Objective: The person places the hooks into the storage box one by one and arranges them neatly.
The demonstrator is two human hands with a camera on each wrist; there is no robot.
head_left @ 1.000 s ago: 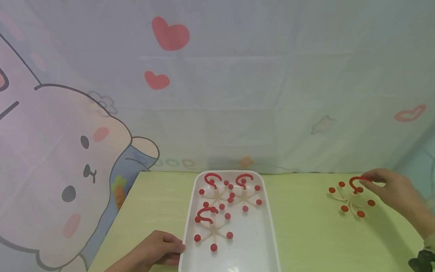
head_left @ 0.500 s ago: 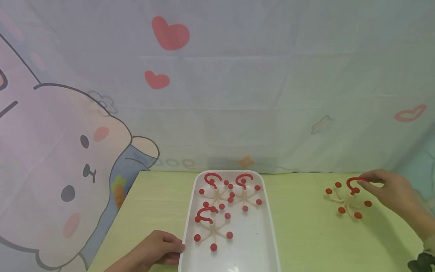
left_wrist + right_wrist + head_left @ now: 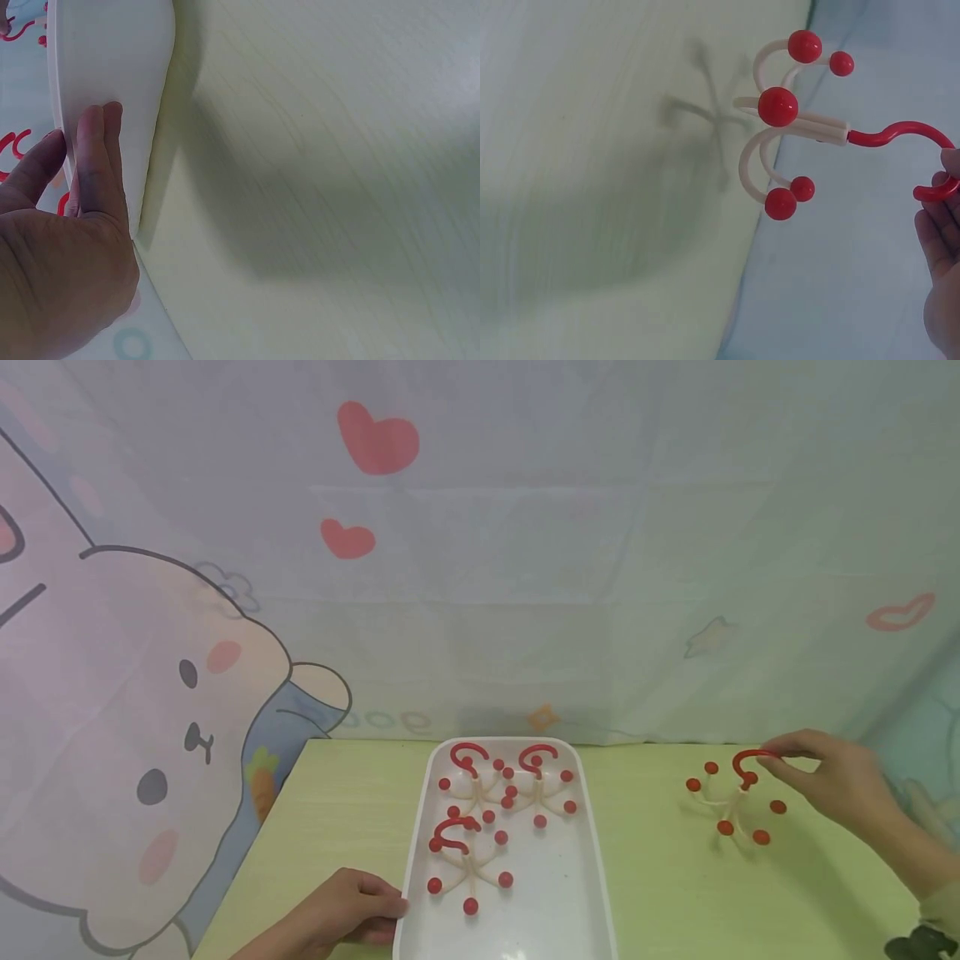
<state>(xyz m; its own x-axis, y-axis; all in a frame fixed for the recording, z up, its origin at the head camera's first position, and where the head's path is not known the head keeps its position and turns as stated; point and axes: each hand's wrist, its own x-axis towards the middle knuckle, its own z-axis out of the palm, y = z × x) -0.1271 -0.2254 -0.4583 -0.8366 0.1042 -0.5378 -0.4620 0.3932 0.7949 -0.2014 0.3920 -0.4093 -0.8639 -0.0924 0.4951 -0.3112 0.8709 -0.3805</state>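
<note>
My right hand [image 3: 840, 781] pinches the red hook of a multi-arm hook hanger [image 3: 739, 797], with cream curved arms tipped by red balls. The right wrist view shows this hanger [image 3: 821, 129] raised off the tabletop, its shadow falling on the surface. To the left, my left hand [image 3: 348, 906] grips the near left side wall of a white tray [image 3: 555, 893]; the left wrist view has the thumb [image 3: 41, 161] on the inner side and the fingers outside. Three like hangers lie in the tray: one at back left [image 3: 477, 789], one at back right [image 3: 538, 789], one in front [image 3: 468, 862].
The tray stands on a light green table [image 3: 660, 877], which ends at the back against a hanging cloth [image 3: 525, 568] printed with hearts and a rabbit. The tray's front runs out of the head view. Bare tabletop lies between the tray and the held hanger.
My right hand has carried the hanger left, closer to the tray, and the hanger tilts a bit more. The left hand, the tray and its hangers have stayed put.
</note>
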